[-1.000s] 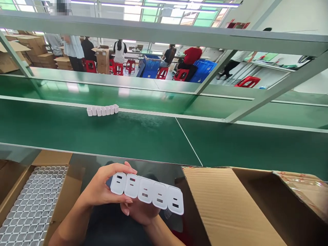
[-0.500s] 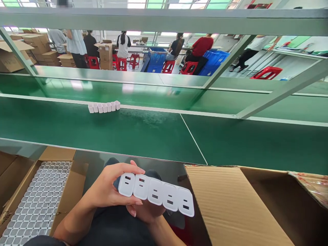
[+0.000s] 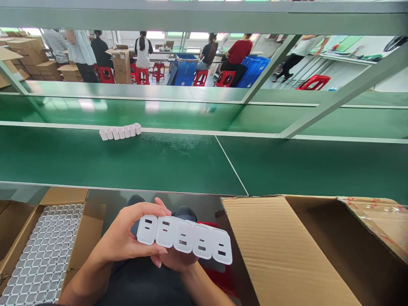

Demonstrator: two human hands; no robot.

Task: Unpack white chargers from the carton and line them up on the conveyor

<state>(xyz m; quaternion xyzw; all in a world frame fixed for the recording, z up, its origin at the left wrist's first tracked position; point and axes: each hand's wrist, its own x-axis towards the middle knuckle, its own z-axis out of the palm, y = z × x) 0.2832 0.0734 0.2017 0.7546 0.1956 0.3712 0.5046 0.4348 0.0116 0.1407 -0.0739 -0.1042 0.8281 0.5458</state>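
A row of several white plastic charger housings is held in front of my lap, their faces with two slots each turned toward me. My left hand is closed around the left end of the row, fingers along the top edge and thumb along the bottom. My right hand is under and behind the row, gripping it from below; most of its fingers are hidden by the housings. More white housings stand side by side in a line on the green bench, open ends up.
A carton packed with rows of similar housings is at my left. At my right is a large open cardboard box. The green bench crosses ahead under a metal frame. People sit and stand beyond, near red stools and blue crates.
My view has shifted slightly, so the bench and boxes appear a little further left. Both hands keep hold of the row of housings in nearly the same pose.
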